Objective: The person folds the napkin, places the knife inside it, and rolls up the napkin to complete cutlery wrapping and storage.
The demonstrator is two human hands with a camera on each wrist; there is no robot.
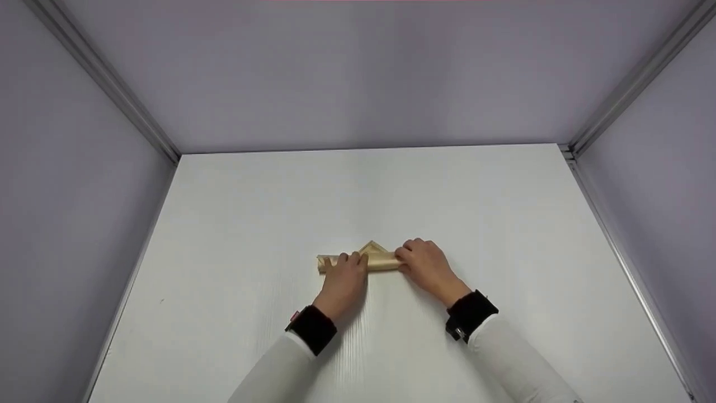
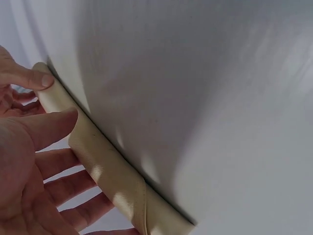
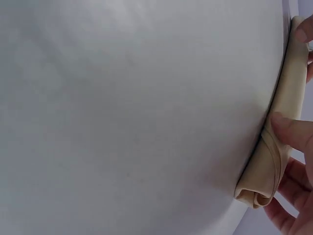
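One rolled beige cloth (image 1: 358, 261) under two hands' curled fingers (image 1: 342, 259), on the white table (image 1: 358, 190).

A white tabletop (image 1: 358, 190) lies between pale lilac walls (image 1: 72, 196) edged with grey metal rails (image 1: 103, 75)

beige rolled cloth (image 1: 369, 261) flat on white table (image 1: 447, 196)

My right hand on a rolled beige cloth

My thumb (image 3: 293, 131) presses the rolled cloth (image 3: 274, 161) against the white tabletop (image 3: 137, 112), fingers curled beneath it; its near end (image 3: 254, 196) shows layered folds, and another fingertip (image 3: 304, 30) touches its far end.
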